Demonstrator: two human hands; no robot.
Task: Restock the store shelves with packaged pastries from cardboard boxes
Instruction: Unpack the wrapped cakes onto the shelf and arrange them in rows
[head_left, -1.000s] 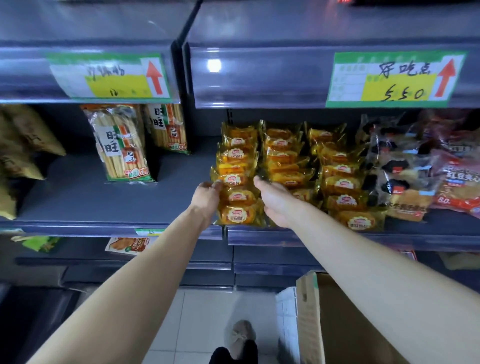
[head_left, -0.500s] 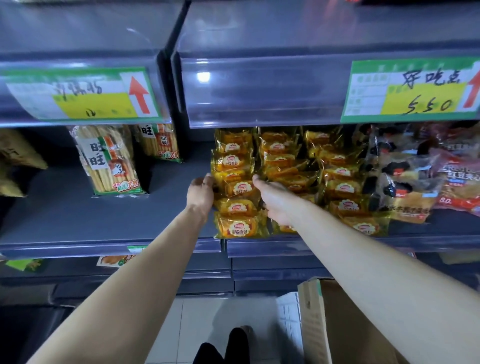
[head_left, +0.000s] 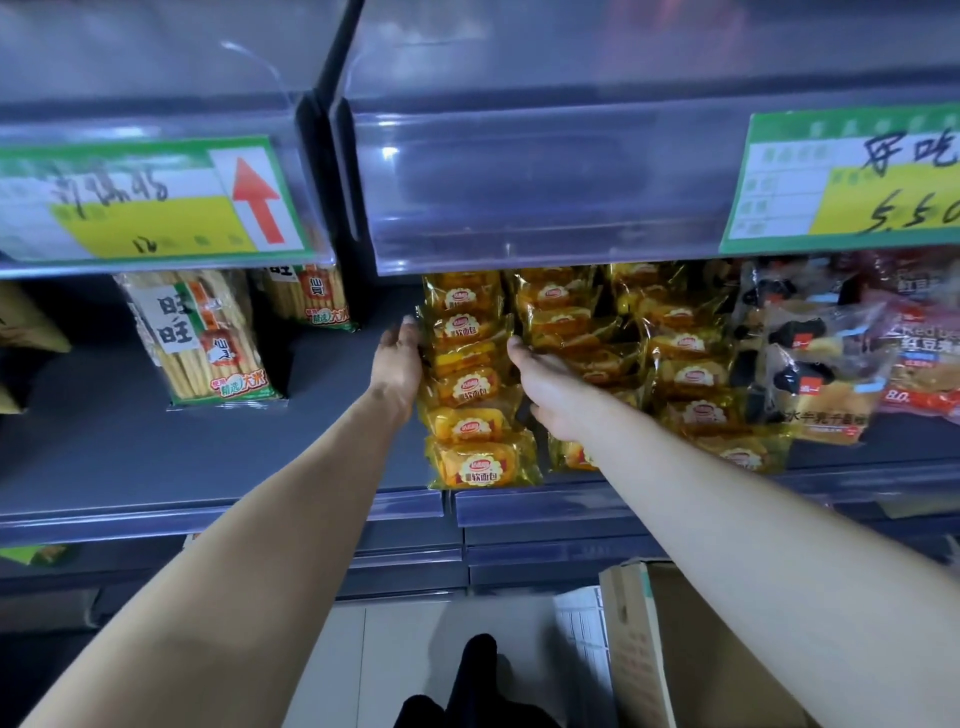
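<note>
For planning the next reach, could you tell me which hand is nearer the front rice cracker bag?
Left. The left hand touches the left side of the pastry column, right of the rice cracker bag; the right hand is beyond that column, farther right.

The left hand (head_left: 397, 364) now lies further back along the left row of yellow pastry packs (head_left: 470, 387), its fingers (head_left: 406, 332) flat against the row's left side. The right hand (head_left: 550, 384) also reaches deeper, along the row's right side.
</note>
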